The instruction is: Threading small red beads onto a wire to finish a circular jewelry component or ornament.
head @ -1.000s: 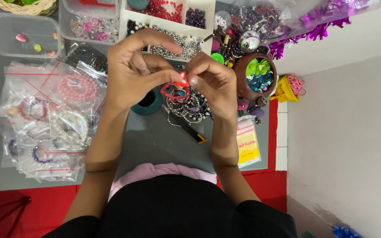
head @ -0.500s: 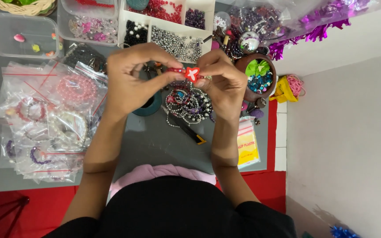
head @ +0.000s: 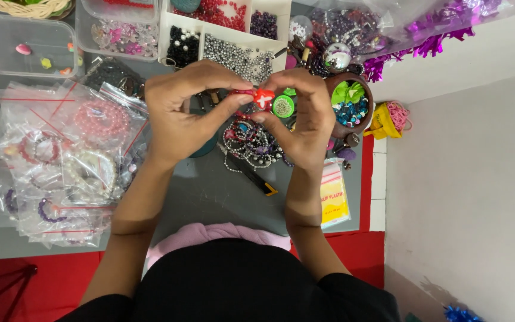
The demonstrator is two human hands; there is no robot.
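Both hands rose slightly. Left hand (head: 186,113) and right hand (head: 302,113) each kept a closed grip on the red beaded string with a red-and-white charm (head: 261,98) above the grey worktop (head: 210,197).

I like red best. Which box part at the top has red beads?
The top middle compartment of the white divided box; beside it are purple beads, below black and silver.

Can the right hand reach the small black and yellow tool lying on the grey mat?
Probably yes: the tool lies uncovered just below the right hand, but its fingers pinch the red bead piece.
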